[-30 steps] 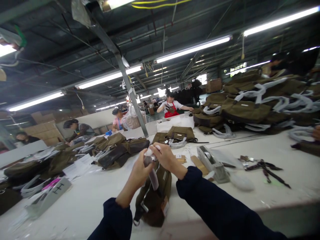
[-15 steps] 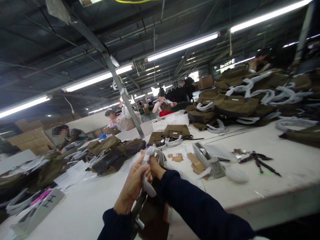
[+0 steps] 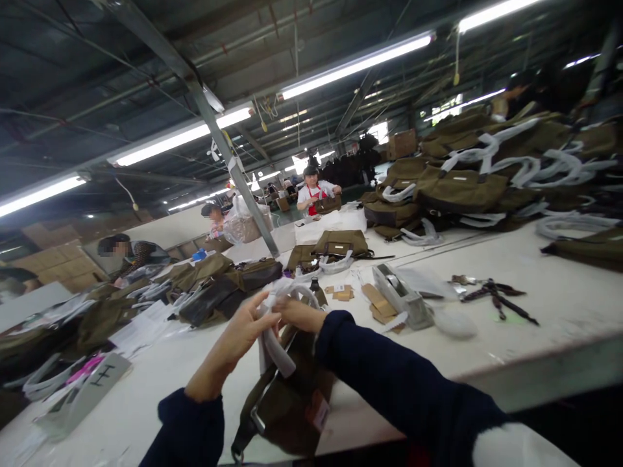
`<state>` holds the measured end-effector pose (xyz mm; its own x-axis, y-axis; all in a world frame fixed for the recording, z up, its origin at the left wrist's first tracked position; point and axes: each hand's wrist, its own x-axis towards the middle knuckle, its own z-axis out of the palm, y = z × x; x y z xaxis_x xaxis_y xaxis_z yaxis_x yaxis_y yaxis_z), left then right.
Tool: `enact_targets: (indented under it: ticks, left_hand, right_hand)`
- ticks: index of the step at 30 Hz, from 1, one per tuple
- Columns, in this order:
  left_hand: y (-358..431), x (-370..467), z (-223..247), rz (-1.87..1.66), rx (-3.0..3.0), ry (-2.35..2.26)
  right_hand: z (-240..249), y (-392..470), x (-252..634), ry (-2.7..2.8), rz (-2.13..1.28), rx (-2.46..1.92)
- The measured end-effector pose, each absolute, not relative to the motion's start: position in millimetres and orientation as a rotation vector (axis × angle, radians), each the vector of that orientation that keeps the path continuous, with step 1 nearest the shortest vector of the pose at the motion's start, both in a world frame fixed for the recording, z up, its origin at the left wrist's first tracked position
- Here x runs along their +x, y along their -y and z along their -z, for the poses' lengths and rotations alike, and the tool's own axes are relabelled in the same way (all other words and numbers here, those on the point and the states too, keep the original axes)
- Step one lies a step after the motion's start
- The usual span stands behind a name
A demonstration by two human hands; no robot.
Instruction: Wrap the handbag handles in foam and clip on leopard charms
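Observation:
A dark olive bag (image 3: 287, 412) stands at the near table edge, its handles (image 3: 278, 350) wrapped in whitish material. Around the wrapped handle at the upper left, my left hand (image 3: 246, 331) has its fingers closed. From the right, my right hand (image 3: 299, 312) reaches across the top of the bag, fingers bent against the same wrapping; its fingertips are partly hidden. A paper tag (image 3: 320, 414) hangs on the bag's right side.
A tape dispenser (image 3: 403, 298), brown cards (image 3: 341, 292) and dark tools (image 3: 496, 301) lie to the right on the white table (image 3: 487, 363). Olive bags are heaped at right (image 3: 462, 194) and left (image 3: 209, 292). Several people are farther back.
Both hands have shifted slightly left, and the left hand's fingers have spread more around the handle. More of the bag's front and its tag now shows below.

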<state>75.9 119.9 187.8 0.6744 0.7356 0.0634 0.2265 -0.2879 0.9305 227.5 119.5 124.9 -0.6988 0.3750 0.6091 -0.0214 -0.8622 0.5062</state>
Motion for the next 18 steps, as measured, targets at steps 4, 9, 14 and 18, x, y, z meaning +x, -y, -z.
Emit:
enact_targets:
  ticks: [4, 9, 14, 18]
  left_hand:
    - [-133, 60, -202, -0.664, 2.409, -1.058]
    - [-136, 59, -221, -0.469, 2.905, -1.412]
    - [-123, 72, -239, -0.579, 3.034, -1.290]
    - [-94, 78, -245, -0.901, 3.037, -1.012]
  right_hand:
    - [-115, -65, 272, 0.369, -2.227, 0.004]
    - [-66, 9, 331, 1.211, -1.285, -1.031]
    - [14, 42, 361, 1.259, -0.925, -1.504]
    - [47, 52, 374, 1.221, -0.766, -1.616]
